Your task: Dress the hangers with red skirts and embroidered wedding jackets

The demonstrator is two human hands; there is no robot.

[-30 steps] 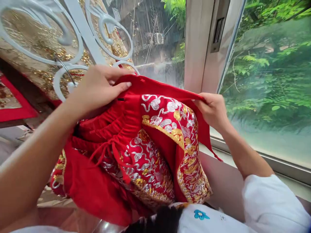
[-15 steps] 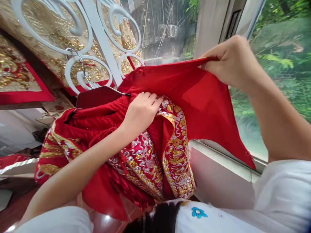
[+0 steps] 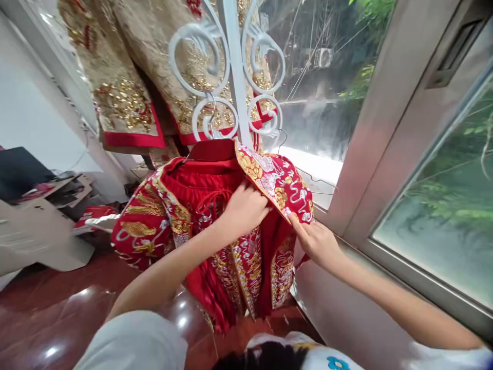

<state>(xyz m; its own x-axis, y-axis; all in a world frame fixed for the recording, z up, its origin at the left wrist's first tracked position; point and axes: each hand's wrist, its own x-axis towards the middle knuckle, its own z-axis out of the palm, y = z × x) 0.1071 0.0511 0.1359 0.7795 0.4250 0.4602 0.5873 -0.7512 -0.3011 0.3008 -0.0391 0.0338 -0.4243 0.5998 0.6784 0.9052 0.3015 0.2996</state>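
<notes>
A red jacket [image 3: 148, 218] with gold and silver embroidery hangs over a wire hanger [image 3: 212, 115]. Inside it shows a gathered red skirt [image 3: 192, 186] with a tied cord at its waist. My left hand [image 3: 246, 208] is at the neck opening, fingers curled in under the jacket's right-hand front panel, which hides their tips. At the lower edge of that panel, my right hand [image 3: 318, 241] pinches the embroidered cloth between thumb and fingers. The panel now lies over the hanger's right shoulder, embroidered side outward.
A white scrolled metal rack [image 3: 235, 72] holds the hanger. Behind it hang cream-and-gold garments [image 3: 127, 103] with red hems. Windows [image 3: 442, 195] stand close on the right. Another wire hanger [image 3: 283, 139] is behind the jacket. Cluttered white furniture [image 3: 42, 226] stands left on the shiny red floor [image 3: 96, 308].
My right hand has come down and inward, folding the raised red lining side over the hanger's shoulder. My left hand stays near the neck opening. The view has swung left.
</notes>
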